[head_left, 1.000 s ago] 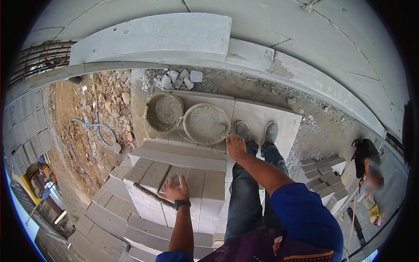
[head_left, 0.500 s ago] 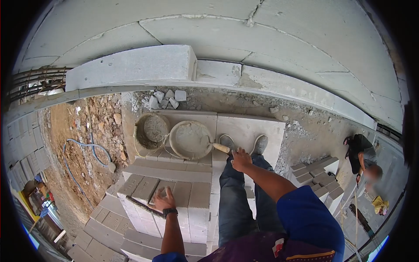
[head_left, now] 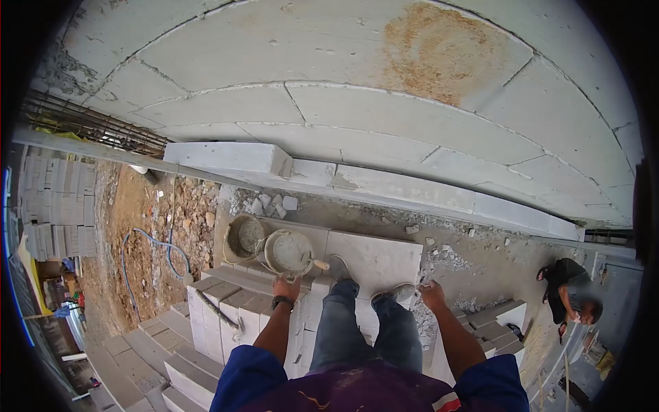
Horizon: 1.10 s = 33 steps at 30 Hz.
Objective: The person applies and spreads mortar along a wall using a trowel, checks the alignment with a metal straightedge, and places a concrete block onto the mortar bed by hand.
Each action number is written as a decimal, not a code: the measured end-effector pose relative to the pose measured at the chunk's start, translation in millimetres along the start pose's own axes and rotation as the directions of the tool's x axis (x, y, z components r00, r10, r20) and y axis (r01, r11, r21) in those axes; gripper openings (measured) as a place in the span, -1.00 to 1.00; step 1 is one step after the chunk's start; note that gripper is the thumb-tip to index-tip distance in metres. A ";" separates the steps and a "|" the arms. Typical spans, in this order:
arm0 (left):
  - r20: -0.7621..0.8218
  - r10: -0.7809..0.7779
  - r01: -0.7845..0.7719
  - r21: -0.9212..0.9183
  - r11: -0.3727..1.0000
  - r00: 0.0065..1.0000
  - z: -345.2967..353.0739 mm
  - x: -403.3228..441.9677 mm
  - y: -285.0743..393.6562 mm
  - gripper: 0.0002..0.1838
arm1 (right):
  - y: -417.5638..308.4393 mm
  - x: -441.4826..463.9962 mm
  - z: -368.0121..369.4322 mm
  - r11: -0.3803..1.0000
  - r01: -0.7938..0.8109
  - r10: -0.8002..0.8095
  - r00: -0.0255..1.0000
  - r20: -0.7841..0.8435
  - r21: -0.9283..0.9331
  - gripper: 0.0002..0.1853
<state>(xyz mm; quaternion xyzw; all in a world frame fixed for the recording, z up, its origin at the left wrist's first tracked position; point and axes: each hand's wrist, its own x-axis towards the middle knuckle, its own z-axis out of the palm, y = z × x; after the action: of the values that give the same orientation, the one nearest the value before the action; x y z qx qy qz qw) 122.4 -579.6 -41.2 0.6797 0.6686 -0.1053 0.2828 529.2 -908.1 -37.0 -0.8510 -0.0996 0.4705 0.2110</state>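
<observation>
My left hand [head_left: 285, 289], a dark watch on its wrist, is at the near side of a mortar bucket [head_left: 288, 251], close to the rim and wire handle. Its fingers look slightly apart; whether they touch the handle I cannot tell. A trowel [head_left: 320, 264] lies in that bucket, its wooden handle sticking out over the right rim. To the left stands a second bucket [head_left: 245, 238] with grey material inside. My right hand [head_left: 432, 295] is in the air beside my right shoe, fingers loosely apart and holding nothing visible. A dark stick-like tool [head_left: 215, 309] rests against the stacked blocks [head_left: 240, 299].
A wall of large pale blocks [head_left: 371, 110] rises ahead, with a block ledge [head_left: 412, 185] at its foot. Rubble [head_left: 274, 204] lies before it. A crouching person [head_left: 566, 288] is at the right, near another block pile [head_left: 498, 326]. A blue hose [head_left: 147, 237] crosses the dirt.
My right hand has moved away from the trowel handle to the right. My left hand has gone from the block tops up to the bucket. The view has tilted up, showing more wall.
</observation>
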 end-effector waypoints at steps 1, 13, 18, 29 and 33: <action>0.090 0.056 -0.055 -0.016 0.998 0.994 12.6 -14.7 40.5 -0.29 | -4.7 -27.4 -33.0 0.999 -0.032 0.033 0.999 -0.037 0.023 -0.51; 0.563 0.580 -0.595 -0.183 0.782 0.589 112.8 -235.1 331.5 -0.24 | 330.6 -153.1 -155.7 0.836 -0.267 0.419 0.875 -0.244 0.479 -0.66; 0.529 0.516 -0.618 0.020 0.786 0.674 96.0 -214.4 350.4 -0.26 | 400.3 -214.8 -99.7 0.638 -0.137 0.065 0.990 -0.124 -0.758 -0.48; 0.658 0.365 -0.711 0.384 0.589 0.659 146.8 -140.8 363.4 -0.38 | 395.1 -217.4 -89.7 0.948 -0.094 0.224 0.875 -0.428 0.304 -0.64; 0.731 0.471 -0.857 0.318 0.406 0.494 240.4 -117.0 423.1 -0.34 | 404.6 -174.7 -127.1 0.682 -0.090 0.572 0.684 -0.453 0.726 -0.61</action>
<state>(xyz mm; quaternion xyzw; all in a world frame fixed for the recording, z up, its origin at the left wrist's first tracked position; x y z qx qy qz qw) 578.8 -782.4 -73.8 0.8874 0.1290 -0.3858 0.2168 530.7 -1366.7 -28.2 -0.8317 0.3181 0.1805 0.4177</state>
